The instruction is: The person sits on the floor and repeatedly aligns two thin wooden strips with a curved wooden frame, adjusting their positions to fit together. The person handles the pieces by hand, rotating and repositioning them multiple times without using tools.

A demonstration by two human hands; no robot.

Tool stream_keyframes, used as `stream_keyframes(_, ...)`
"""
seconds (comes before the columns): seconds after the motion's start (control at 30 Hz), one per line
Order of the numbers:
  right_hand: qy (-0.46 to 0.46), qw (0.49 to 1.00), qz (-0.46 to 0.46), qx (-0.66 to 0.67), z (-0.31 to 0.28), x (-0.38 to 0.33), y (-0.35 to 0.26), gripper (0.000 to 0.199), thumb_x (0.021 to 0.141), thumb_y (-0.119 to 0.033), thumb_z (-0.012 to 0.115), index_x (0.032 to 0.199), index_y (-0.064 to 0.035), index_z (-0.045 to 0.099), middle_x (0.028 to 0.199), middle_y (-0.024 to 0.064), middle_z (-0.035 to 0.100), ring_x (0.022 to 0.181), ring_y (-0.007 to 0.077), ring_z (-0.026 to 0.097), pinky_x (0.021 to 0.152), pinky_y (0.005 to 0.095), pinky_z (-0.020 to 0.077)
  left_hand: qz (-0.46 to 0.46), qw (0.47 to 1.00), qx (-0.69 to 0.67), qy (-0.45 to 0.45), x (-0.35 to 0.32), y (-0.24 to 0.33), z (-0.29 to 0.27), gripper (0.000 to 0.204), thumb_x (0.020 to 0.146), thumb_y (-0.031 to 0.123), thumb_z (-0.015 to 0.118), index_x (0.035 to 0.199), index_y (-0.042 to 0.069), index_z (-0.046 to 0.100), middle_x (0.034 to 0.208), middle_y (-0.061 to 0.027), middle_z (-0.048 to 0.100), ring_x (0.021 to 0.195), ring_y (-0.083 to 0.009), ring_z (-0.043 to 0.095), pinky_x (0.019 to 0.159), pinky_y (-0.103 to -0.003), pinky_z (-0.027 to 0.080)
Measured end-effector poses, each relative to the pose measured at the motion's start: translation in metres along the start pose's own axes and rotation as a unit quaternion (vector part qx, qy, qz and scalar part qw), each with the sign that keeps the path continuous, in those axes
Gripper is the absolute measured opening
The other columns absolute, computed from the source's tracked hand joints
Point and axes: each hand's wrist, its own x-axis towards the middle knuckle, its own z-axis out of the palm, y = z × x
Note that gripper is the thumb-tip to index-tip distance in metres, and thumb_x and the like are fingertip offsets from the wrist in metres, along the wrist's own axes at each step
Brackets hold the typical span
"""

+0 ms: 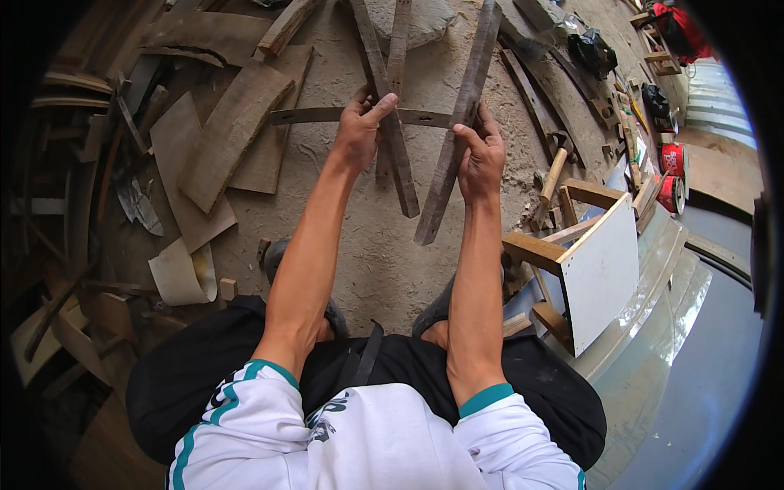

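Note:
My left hand [364, 131] is closed around a long, dark wooden strip [400, 173] where a thinner crosspiece [314, 115] meets it. The thumb points up along the strip. My right hand [480, 159] grips a second dark wooden strip [442, 184], thumb on its near side and fingers behind. These two strips slant toward each other at their near ends, with a narrow gap between the tips. The crosspiece runs sideways between them and sticks out past my left hand. Behind it stands another narrow slat [398, 49], partly hidden; how the pieces are joined I cannot tell.
Loose boards [237, 135] and offcuts crowd the left. To my right, a small stool [603, 273] with a white top lies on its side near a wooden-handled hammer [554, 175]. Red tins [671, 194] stand farther right. A stone block [418, 23] sits ahead on the dusty floor.

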Motion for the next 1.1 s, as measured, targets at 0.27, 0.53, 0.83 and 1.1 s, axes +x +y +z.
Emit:
stream_keyframes(0.27,-0.038,0.994,0.065,0.084,-0.006,0.000,-0.001,0.059,0.084,0.008,0.067,0.138,0.0099,0.045,0.128,0.0168,0.059,0.115,0.0217,0.059,0.102,0.0315,0.0479,0.082,0.987,0.123,0.070,-0.005,0.002,0.009,0.055,0.091,0.025,0.075,0.128,0.008,0.038,0.102,-0.0006,0.060,0.091,-0.0086,0.056,0.081,-0.025,0.047)
stream_keyframes(0.53,-0.091,0.971,0.153,0.159,-0.012,-0.005,0.009,0.050,0.090,0.004,0.065,0.136,0.0046,0.047,0.124,0.0162,0.060,0.113,0.0231,0.061,0.103,0.0349,0.0491,0.100,0.988,0.069,0.093,0.000,-0.001,0.018,0.047,0.098,0.020,0.064,0.132,0.010,0.033,0.108,-0.0039,0.059,0.100,-0.0109,0.056,0.087,-0.029,0.048)
stream_keyframes(0.83,-0.088,0.985,0.128,0.079,0.005,-0.010,-0.005,0.049,0.093,-0.006,0.066,0.138,0.0009,0.046,0.123,0.0128,0.062,0.111,0.0204,0.062,0.093,0.0348,0.0551,0.071,0.997,0.013,0.028,0.004,0.004,0.008,0.039,0.099,0.014,0.053,0.135,0.010,0.037,0.113,-0.0072,0.062,0.099,-0.0161,0.062,0.086,-0.034,0.052)
stream_keyframes(1.1,-0.118,0.987,0.110,-0.001,0.005,-0.005,0.000,0.037,0.097,-0.010,0.063,0.130,0.0020,0.050,0.113,0.0132,0.065,0.096,0.0187,0.067,0.078,0.0283,0.0588,0.027,0.998,0.050,-0.013,-0.004,0.014,0.016,0.054,0.100,0.017,0.052,0.149,0.011,0.029,0.119,-0.0099,0.063,0.091,-0.0165,0.066,0.068,-0.031,0.055)
